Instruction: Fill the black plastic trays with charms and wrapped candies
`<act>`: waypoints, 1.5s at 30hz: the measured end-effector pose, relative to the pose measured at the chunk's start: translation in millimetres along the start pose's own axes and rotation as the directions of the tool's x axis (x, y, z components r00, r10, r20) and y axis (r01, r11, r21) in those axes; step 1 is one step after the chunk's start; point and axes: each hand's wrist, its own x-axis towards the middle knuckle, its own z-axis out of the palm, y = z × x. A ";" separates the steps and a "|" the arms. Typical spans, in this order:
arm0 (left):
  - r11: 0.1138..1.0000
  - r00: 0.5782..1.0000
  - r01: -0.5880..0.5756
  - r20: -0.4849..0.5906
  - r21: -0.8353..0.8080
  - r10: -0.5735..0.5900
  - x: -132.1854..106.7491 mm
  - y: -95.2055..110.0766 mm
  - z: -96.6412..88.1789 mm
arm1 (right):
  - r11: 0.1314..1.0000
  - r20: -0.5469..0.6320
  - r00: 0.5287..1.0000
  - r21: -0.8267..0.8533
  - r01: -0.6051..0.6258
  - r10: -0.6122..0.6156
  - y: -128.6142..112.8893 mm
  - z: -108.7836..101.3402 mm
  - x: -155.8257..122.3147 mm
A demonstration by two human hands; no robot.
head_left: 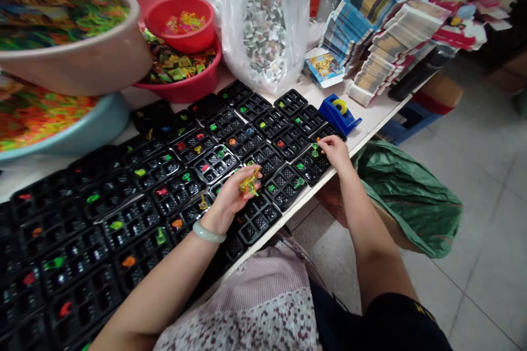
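Note:
My left hand (236, 193), with a pale green bangle on its wrist, is curled palm up around a bunch of small yellow and green plastic toys (248, 182). It is held above the black compartment trays (258, 218). My right hand (336, 152) reaches to the tray (313, 165) near the table's right end, its thumb and fingers pinched together. By those fingertips are a small green plastic piece (315, 150) and an orange bit; whether the fingers grip either is too small to tell. Many trays hold one or two small coloured pieces in their compartments.
A blue tape dispenser (338, 114) stands beside the trays. Behind are a clear bag (300, 27) of small packets, red basins (181, 88), a beige basin (78, 71) over a blue one (111, 120), and stacked cards (395, 44). A green bag (411, 192) hangs beyond the table edge.

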 end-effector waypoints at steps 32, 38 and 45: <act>0.996 0.999 0.036 0.033 -0.076 -0.034 -15.0 -3.6 -15.8 | 0.679 0.764 0.586 -0.282 0.678 -0.268 -28.2 11.3 -67.9; 0.996 0.997 0.063 0.056 -0.067 -0.060 -14.4 -9.8 -13.0 | 0.545 0.784 0.561 -0.356 0.759 -0.268 -11.3 12.1 -74.7; 0.996 0.998 0.061 0.026 -0.066 -0.059 -19.5 -8.7 -15.1 | 0.475 0.814 0.519 -0.361 0.803 -0.259 -13.6 13.2 -74.3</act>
